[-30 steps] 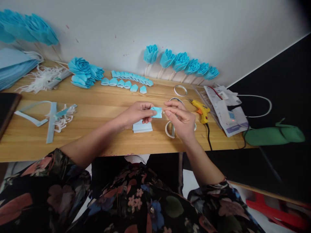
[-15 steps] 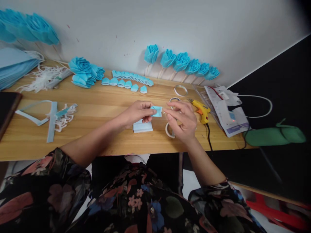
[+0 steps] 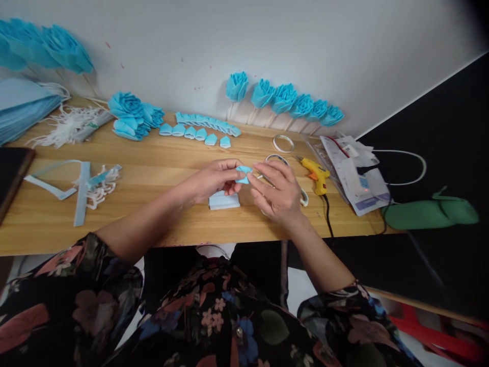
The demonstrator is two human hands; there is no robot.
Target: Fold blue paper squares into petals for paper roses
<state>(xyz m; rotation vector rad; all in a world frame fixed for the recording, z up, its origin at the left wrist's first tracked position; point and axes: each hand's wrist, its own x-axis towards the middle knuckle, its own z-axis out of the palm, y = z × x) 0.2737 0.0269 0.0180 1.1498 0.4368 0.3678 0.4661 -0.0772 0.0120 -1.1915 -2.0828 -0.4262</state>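
Blue piece (image 3: 243,169) in left hand (image 3: 214,181), right hand (image 3: 280,192) against its end.

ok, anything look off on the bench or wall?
Nothing looks spilled. Two minor things: scraps lie in a loose jumble on the bench at left, unlike the neatly rowed folded pieces; and small reddish marks dot the otherwise plain wall.
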